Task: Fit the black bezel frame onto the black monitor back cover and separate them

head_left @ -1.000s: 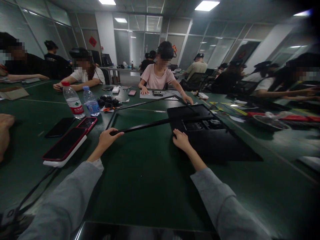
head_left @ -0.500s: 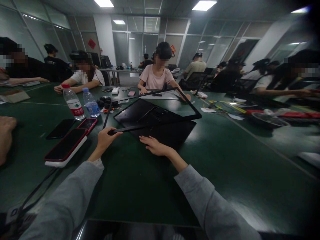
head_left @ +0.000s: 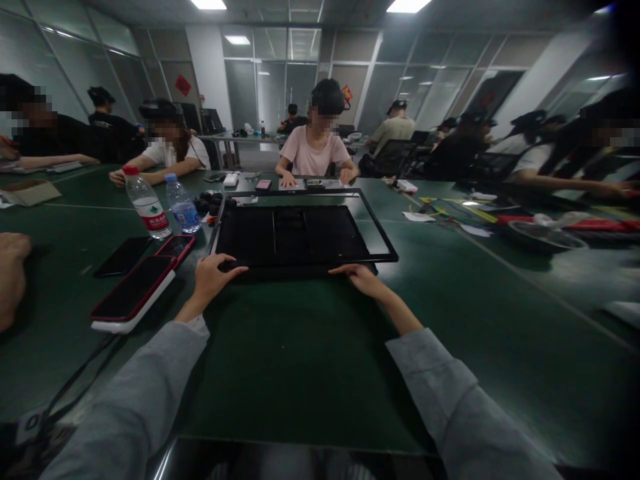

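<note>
A thin black rectangular frame (head_left: 380,230) lies over a flat black panel (head_left: 295,235) on the green table (head_left: 300,360) in front of me. My left hand (head_left: 213,275) grips the frame's near left corner, thumb on top. My right hand (head_left: 361,276) rests at the panel's near right edge, under the frame's near bar, its fingers stretched out and pressing on it.
Left of the panel lie three phones (head_left: 133,288) and two water bottles (head_left: 146,202). Another person's hand (head_left: 11,273) sits at the far left. Several people sit round the table; one in pink (head_left: 316,153) works opposite. Cables and tools (head_left: 450,208) lie to the right.
The black panel slid from the right to under the frame and now sits square inside it. My right hand moved along with it to the near right edge. The left hand stayed put.
</note>
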Action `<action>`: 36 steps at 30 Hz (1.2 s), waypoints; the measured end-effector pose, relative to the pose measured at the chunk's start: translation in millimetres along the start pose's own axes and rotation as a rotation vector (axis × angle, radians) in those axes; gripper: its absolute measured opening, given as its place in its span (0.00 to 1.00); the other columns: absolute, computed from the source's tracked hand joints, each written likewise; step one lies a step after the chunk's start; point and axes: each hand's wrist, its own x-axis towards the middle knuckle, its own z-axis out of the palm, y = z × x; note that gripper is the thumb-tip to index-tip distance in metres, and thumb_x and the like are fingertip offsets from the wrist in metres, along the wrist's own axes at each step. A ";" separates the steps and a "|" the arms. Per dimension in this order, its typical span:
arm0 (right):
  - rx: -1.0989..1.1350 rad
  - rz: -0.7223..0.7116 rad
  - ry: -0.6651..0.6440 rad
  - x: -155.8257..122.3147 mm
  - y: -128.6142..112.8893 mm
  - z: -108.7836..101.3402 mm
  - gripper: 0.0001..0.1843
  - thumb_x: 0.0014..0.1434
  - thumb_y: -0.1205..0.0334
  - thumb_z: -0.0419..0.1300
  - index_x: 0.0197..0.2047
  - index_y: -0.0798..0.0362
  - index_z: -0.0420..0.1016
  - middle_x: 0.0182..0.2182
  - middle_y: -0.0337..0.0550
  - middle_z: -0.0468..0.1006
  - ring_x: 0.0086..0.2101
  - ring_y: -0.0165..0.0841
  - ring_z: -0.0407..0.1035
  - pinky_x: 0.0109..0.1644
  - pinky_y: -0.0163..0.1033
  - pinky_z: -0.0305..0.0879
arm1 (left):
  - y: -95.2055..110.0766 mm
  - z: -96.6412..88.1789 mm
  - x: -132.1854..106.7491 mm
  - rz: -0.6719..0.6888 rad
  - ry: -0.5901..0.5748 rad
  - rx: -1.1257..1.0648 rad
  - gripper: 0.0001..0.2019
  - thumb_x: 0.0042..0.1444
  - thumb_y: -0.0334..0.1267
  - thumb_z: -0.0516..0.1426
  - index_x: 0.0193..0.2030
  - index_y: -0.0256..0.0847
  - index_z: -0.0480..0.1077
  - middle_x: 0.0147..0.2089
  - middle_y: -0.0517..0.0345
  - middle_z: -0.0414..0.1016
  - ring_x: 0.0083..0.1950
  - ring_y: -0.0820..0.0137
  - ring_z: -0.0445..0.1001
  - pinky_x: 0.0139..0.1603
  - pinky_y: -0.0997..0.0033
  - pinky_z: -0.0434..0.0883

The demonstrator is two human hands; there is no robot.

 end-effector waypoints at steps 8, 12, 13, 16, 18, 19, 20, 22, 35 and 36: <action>0.671 0.324 0.627 -9.5 46.7 -49.0 0.21 0.63 0.41 0.54 0.46 0.48 0.75 0.44 0.53 0.84 0.50 0.46 0.79 0.59 0.57 0.75 | -1.3 4.6 -1.6 0.014 -0.009 0.060 0.20 0.57 0.61 0.68 0.42 0.46 0.81 0.44 0.50 0.84 0.48 0.55 0.80 0.59 0.53 0.69; 0.644 0.292 0.518 -8.8 45.8 -60.2 0.31 0.62 0.27 0.51 0.45 0.47 0.73 0.42 0.54 0.82 0.46 0.46 0.79 0.52 0.54 0.78 | -0.3 4.8 -3.8 0.037 -0.018 0.083 0.20 0.57 0.60 0.68 0.43 0.47 0.81 0.48 0.49 0.85 0.51 0.53 0.80 0.64 0.50 0.65; 0.585 0.294 0.507 -6.9 44.4 -57.3 0.32 0.59 0.26 0.55 0.45 0.47 0.74 0.39 0.51 0.81 0.43 0.45 0.78 0.52 0.54 0.78 | 0.4 4.6 -4.3 0.042 -0.031 0.090 0.19 0.57 0.60 0.68 0.44 0.48 0.81 0.48 0.50 0.85 0.52 0.53 0.80 0.65 0.49 0.64; 0.257 0.298 0.624 1.2 40.5 -38.7 0.27 0.56 0.36 0.64 0.48 0.50 0.76 0.38 0.49 0.80 0.43 0.45 0.76 0.56 0.55 0.75 | 1.7 4.5 -5.3 0.056 -0.072 0.102 0.20 0.57 0.61 0.68 0.44 0.49 0.80 0.49 0.51 0.85 0.53 0.52 0.79 0.66 0.47 0.63; 0.017 0.278 0.725 6.7 39.2 -25.3 0.24 0.61 0.45 0.59 0.54 0.52 0.77 0.44 0.54 0.81 0.49 0.47 0.75 0.61 0.57 0.71 | 1.3 5.1 -5.9 0.062 -0.091 0.104 0.20 0.57 0.61 0.68 0.44 0.49 0.80 0.49 0.51 0.85 0.53 0.52 0.80 0.67 0.46 0.62; -0.076 0.265 0.752 9.2 39.3 -20.3 0.24 0.64 0.50 0.55 0.57 0.53 0.77 0.48 0.56 0.81 0.52 0.48 0.74 0.64 0.57 0.68 | 0.7 5.5 -6.1 0.061 -0.098 0.104 0.20 0.58 0.61 0.68 0.44 0.48 0.80 0.48 0.51 0.85 0.53 0.52 0.80 0.67 0.45 0.61; -0.149 0.255 0.759 11.5 40.0 -16.7 0.25 0.65 0.54 0.52 0.59 0.54 0.76 0.51 0.58 0.80 0.54 0.48 0.72 0.66 0.58 0.66 | 0.0 5.9 -6.3 0.058 -0.104 0.105 0.20 0.58 0.61 0.67 0.45 0.48 0.80 0.48 0.50 0.85 0.52 0.52 0.80 0.68 0.43 0.60; -0.252 0.249 0.749 15.2 43.2 -13.5 0.27 0.65 0.59 0.49 0.62 0.56 0.76 0.53 0.61 0.79 0.56 0.49 0.70 0.67 0.60 0.63 | -1.0 6.4 -6.5 0.050 -0.120 0.111 0.20 0.58 0.61 0.68 0.44 0.48 0.80 0.48 0.51 0.85 0.52 0.51 0.80 0.70 0.41 0.57; -0.252 0.302 0.709 24.7 72.1 -14.9 0.27 0.63 0.62 0.52 0.61 0.60 0.77 0.52 0.62 0.77 0.55 0.49 0.70 0.67 0.57 0.64 | 7.9 1.9 -5.3 0.100 -0.185 0.102 0.19 0.58 0.60 0.68 0.39 0.46 0.79 0.51 0.50 0.81 0.59 0.50 0.74 0.64 0.44 0.62; -0.238 0.304 0.694 25.2 73.2 -15.3 0.27 0.63 0.62 0.52 0.61 0.60 0.77 0.52 0.62 0.78 0.56 0.49 0.70 0.67 0.57 0.64 | 7.9 1.8 -5.3 0.098 -0.183 0.094 0.18 0.59 0.59 0.67 0.38 0.46 0.79 0.52 0.50 0.80 0.58 0.51 0.74 0.64 0.44 0.62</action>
